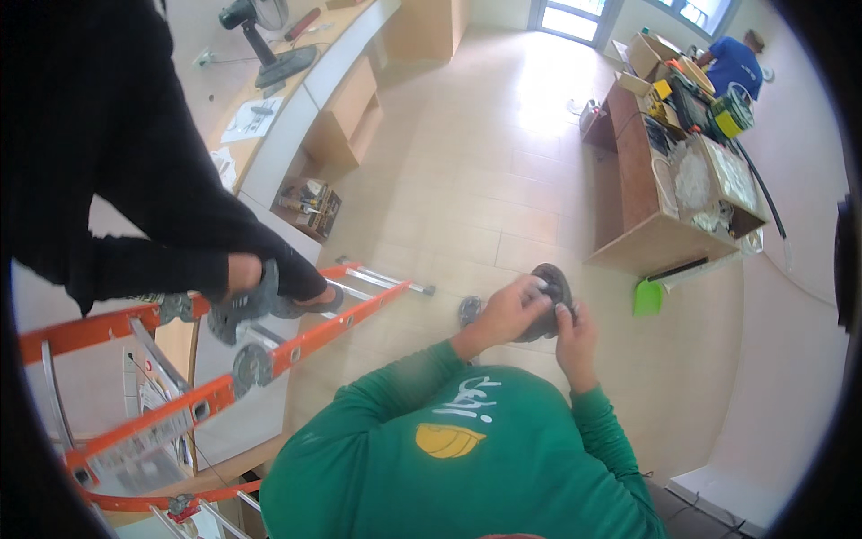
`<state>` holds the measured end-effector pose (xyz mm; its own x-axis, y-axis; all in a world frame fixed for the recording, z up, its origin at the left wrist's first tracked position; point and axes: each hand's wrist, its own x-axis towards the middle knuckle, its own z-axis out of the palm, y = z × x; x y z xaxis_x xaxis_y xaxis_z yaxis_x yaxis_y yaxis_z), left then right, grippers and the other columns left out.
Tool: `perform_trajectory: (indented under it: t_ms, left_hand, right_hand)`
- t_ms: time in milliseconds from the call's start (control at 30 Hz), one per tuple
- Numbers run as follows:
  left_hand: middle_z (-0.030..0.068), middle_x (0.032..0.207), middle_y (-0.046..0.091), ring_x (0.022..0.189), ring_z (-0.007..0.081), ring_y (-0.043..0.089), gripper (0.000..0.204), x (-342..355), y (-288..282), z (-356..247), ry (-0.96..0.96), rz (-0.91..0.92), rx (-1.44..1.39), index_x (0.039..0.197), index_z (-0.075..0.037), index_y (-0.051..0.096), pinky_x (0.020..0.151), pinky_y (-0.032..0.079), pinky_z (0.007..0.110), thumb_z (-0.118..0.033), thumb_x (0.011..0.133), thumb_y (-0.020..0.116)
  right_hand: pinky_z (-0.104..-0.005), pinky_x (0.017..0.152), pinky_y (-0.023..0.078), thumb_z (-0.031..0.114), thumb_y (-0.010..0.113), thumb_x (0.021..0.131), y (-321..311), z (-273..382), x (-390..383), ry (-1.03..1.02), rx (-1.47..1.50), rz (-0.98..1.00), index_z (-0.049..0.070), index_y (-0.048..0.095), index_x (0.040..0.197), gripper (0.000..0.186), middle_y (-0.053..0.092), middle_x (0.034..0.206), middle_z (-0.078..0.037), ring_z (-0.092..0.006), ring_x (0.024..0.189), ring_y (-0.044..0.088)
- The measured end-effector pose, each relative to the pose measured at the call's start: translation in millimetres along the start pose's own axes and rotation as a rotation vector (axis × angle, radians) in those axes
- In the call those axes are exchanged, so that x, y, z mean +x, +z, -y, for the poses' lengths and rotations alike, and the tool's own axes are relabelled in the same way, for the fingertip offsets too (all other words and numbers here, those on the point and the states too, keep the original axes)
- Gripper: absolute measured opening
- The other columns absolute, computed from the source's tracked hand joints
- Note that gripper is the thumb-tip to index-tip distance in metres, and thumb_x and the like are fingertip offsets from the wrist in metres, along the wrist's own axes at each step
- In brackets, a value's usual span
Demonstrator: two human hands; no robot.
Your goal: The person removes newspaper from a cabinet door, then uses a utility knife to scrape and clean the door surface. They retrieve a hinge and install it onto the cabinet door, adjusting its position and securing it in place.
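Note:
In front of my green-sleeved chest, both hands come together at a dark, rounded object [554, 282] whose kind I cannot make out. My left hand [514, 310] has its fingers curled in at the object's near left side. On the other side, my right hand [576, 334] pinches at its edge with thumb and fingers. Part of the dark object shows between the hands, and the fingertips hide some of it. Below my left wrist, a grey shoe [470, 311] is partly visible on the floor.
At left, an orange ladder [350, 314] bears another person in black trousers [193, 202] and grey clogs. A fan [278, 65] stands on the long counter. At right, a wooden cabinet [633, 193] holds tools and bags. A green dustpan [647, 297] lies nearby; a blue-shirted person [734, 67] is beyond.

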<state>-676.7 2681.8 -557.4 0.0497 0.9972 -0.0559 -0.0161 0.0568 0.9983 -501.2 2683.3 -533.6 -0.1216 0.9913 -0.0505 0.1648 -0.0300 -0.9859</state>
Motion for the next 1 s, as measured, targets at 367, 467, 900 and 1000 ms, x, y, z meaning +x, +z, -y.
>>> perform_trajectory:
  t_ms: [367, 467, 900, 1000]
  left_hand:
    - [0.0258, 0.121, 0.061, 0.111, 0.0437, 0.063, 0.062, 147, -143, -22, 0.290, -0.288, 0.488, 0.139, -0.005, 0.044, 0.091, 0.053, 0.045, -0.004, 0.083, 0.070]
    - [0.0247, 0.108, 0.067, 0.100, 0.0434, 0.067, 0.056, 182, -191, -29, 0.228, -0.400, 0.551, 0.135, -0.006, 0.048, 0.081, 0.055, 0.045, -0.008, 0.085, 0.071]
    - [0.0199, 0.101, 0.072, 0.091, 0.0349, 0.072, 0.050, 293, -361, -51, -0.225, -0.752, 0.630, 0.131, -0.005, 0.057, 0.082, 0.055, 0.040, -0.013, 0.085, 0.074]
    - [0.0129, 0.104, 0.074, 0.091, 0.0205, 0.070, 0.045, 309, -398, -74, -0.238, -0.914, 0.360, 0.128, -0.003, 0.063, 0.085, 0.054, 0.034, -0.014, 0.086, 0.076]
  right_hand:
    - [-0.0271, 0.058, 0.048, 0.016, 0.072, 0.091, 129, 64, 246, -0.042, -0.086, 0.263, 0.000, 0.063, 0.098, 0.020, 0.064, 0.075, -0.006, -0.0094, 0.066, 0.058]
    - [-0.0308, 0.065, 0.052, 0.021, 0.076, 0.088, 169, 78, 306, -0.148, -0.212, 0.363, 0.000, 0.063, 0.105, 0.030, 0.066, 0.084, -0.012, -0.0171, 0.073, 0.064]
    - [-0.0438, 0.084, 0.052, 0.024, 0.080, 0.082, 357, 104, 568, -0.863, -0.396, 1.169, 0.009, 0.070, 0.113, 0.035, 0.063, 0.102, -0.012, -0.0341, 0.100, 0.060]
    - [-0.0453, 0.085, 0.050, 0.032, 0.078, 0.084, 409, 124, 608, -0.796, -0.275, 1.236, 0.009, 0.071, 0.106, 0.032, 0.064, 0.101, -0.014, -0.0359, 0.097, 0.059]
